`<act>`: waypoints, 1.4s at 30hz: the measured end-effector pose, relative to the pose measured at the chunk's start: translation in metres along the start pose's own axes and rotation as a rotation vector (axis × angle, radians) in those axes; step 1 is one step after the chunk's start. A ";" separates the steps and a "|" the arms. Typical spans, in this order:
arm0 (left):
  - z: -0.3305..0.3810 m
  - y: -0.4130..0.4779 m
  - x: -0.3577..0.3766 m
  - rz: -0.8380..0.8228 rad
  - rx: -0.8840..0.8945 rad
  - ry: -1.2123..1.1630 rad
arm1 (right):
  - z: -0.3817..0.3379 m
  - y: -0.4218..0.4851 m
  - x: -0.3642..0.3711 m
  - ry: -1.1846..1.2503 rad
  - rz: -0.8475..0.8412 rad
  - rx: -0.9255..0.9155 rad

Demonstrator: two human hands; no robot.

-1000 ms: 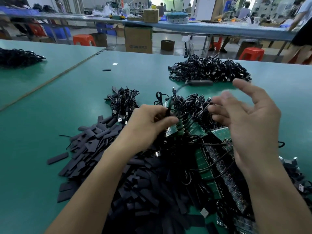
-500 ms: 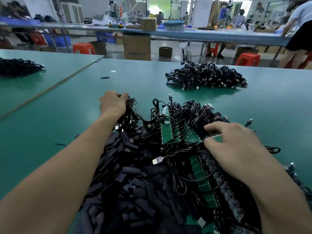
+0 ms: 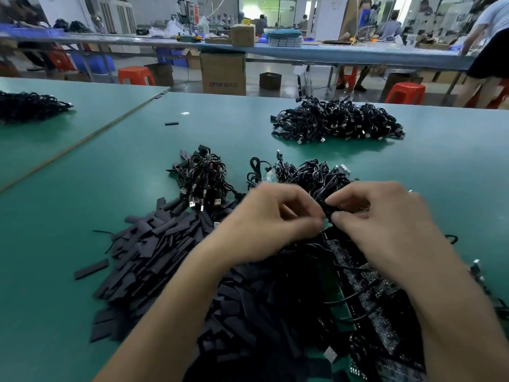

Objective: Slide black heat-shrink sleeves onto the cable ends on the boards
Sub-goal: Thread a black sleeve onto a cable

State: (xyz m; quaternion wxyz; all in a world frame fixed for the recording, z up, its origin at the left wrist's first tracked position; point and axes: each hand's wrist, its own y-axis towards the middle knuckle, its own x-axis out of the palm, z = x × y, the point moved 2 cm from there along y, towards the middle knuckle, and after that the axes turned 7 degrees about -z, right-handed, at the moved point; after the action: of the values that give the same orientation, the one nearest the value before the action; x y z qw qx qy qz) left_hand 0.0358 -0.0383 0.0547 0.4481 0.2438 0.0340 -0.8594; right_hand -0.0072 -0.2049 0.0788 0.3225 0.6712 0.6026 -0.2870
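Since hands [image 3: 264, 224] reconvened, both pinch board [image 3: 326, 224].

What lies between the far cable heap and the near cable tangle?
Nothing: the head view shows only bare green table between the far heap and the near tangle.

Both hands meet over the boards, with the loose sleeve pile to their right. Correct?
No. The head view shows the heat-shrink sleeve pile left of the hands, not right. The left hand and right hand do meet over the boards.
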 end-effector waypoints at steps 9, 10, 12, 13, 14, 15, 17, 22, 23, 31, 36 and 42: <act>0.005 -0.006 0.048 -0.035 0.004 0.408 | 0.009 0.009 0.011 -0.067 -0.052 0.136; 0.004 -0.005 0.050 -0.039 0.017 0.442 | 0.009 0.009 0.012 -0.067 -0.066 0.146; 0.004 -0.006 0.053 -0.035 0.054 0.516 | 0.010 0.010 0.014 -0.067 -0.085 0.153; 0.004 -0.005 0.054 -0.027 0.066 0.569 | 0.010 0.010 0.014 -0.060 -0.082 0.151; 0.003 -0.005 0.054 -0.022 0.072 0.631 | 0.010 0.010 0.013 -0.045 -0.073 0.150; 0.001 -0.005 0.054 -0.019 0.077 0.685 | 0.011 0.010 0.012 -0.024 -0.059 0.150; -0.001 -0.006 0.054 -0.027 0.093 0.746 | 0.015 0.012 0.011 -0.013 -0.034 0.160; 0.001 -0.007 0.049 0.100 0.143 0.661 | 0.023 0.014 0.007 -0.057 -0.009 0.164; 0.002 -0.007 0.044 0.176 0.130 0.605 | 0.022 0.014 0.006 -0.059 0.017 0.141; 0.000 -0.011 0.021 0.359 -0.070 0.308 | 0.014 0.012 0.008 0.274 0.066 -0.024; 0.000 -0.011 0.016 0.393 -0.118 0.196 | 0.015 0.014 0.009 0.435 0.109 -0.064; 0.002 -0.009 0.010 0.337 0.052 -0.238 | 0.001 0.012 0.012 0.754 -0.083 -0.214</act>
State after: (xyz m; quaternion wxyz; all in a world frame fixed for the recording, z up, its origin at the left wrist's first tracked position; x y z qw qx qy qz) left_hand 0.0228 -0.0414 0.0507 0.5800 0.1544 -0.0825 -0.7956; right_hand 0.0060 -0.1990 0.0693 0.1349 0.6672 0.7319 0.0311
